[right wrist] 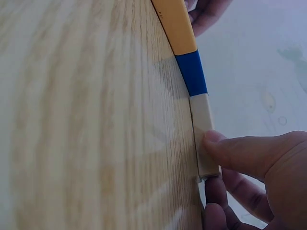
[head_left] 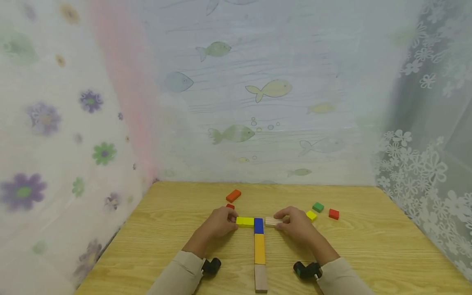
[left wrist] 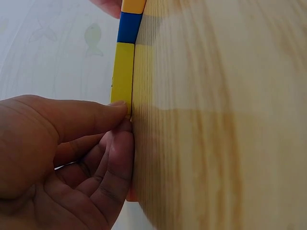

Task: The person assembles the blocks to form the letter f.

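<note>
My left hand [head_left: 220, 222] pinches the outer end of a yellow block [head_left: 245, 222], its thumb [left wrist: 117, 111] on the near side. The yellow block's other end meets a blue block [head_left: 259, 226]. On the opposite side, my right hand [head_left: 296, 224] pinches a plain wooden block [head_left: 272, 222] between thumb [right wrist: 225, 146] and fingers. A thin gap shows between that block and the blue one in the head view. Below the blue block, an orange-yellow block [head_left: 259, 249] and another plain wooden block [head_left: 260, 278] continue in a line toward me.
Beyond my left hand lie an orange block [head_left: 233, 196] and a red block [head_left: 230, 207], partly hidden by the hand. Past my right hand are a small yellow block [head_left: 311, 216], a green block [head_left: 318, 207] and a red block [head_left: 333, 214]. Patterned curtains surround the wooden table [head_left: 368, 246].
</note>
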A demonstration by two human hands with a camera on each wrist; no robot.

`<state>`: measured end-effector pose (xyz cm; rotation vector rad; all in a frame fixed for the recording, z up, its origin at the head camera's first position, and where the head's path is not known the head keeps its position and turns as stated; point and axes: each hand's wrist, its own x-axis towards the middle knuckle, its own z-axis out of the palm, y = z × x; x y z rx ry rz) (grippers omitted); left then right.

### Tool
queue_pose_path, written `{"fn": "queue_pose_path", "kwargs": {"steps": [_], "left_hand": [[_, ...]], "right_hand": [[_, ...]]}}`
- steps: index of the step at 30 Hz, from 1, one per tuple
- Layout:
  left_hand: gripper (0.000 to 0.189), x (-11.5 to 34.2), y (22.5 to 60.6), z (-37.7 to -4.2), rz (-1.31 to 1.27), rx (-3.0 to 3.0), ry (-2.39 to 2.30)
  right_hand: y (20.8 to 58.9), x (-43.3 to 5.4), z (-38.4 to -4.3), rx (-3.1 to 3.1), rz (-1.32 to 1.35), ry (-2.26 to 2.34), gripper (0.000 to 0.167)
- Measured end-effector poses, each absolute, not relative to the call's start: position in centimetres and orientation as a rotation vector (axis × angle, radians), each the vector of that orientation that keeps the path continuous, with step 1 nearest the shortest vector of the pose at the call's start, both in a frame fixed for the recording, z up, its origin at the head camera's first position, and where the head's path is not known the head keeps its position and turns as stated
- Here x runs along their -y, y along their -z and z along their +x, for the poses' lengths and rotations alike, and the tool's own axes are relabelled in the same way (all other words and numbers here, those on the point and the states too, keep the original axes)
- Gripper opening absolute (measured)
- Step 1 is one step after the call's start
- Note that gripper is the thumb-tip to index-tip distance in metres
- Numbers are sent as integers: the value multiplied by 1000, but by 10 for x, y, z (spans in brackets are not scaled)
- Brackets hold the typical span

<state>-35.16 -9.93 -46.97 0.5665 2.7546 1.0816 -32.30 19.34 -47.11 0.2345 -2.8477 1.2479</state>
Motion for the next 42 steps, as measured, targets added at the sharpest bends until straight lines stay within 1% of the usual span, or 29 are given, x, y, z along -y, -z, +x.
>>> {"fn": "queue_pose_path", "kwargs": {"steps": [13, 16, 20, 23, 30, 36, 42], "left_hand": [[30, 100, 470, -352, 592, -2770, -1082], [29, 99, 470, -351, 586, -2766, -1085], [29, 99, 471, -352, 583, -2758, -1081], [29, 99, 471, -352, 576, -2750, -1085], [30, 100, 469, -351, 580, -2744, -1085], [29, 100, 469, -351, 583, -2752, -1074], [26, 99, 469, -351, 587, -2758, -1069]], "right_hand": [[470, -193, -320, 2838, 229, -1282, 20], [471, -195, -322, 2842, 223, -1326, 23], [473, -202, -325, 2859, 223, -1380, 32], [472, -208, -327, 2872, 271, -1375, 35], [469, -216, -327, 2890, 418, -1372, 32], [469, -216, -326, 2886, 413, -1399, 28], [470, -215, -326, 2890, 392, -1409, 29]]}}
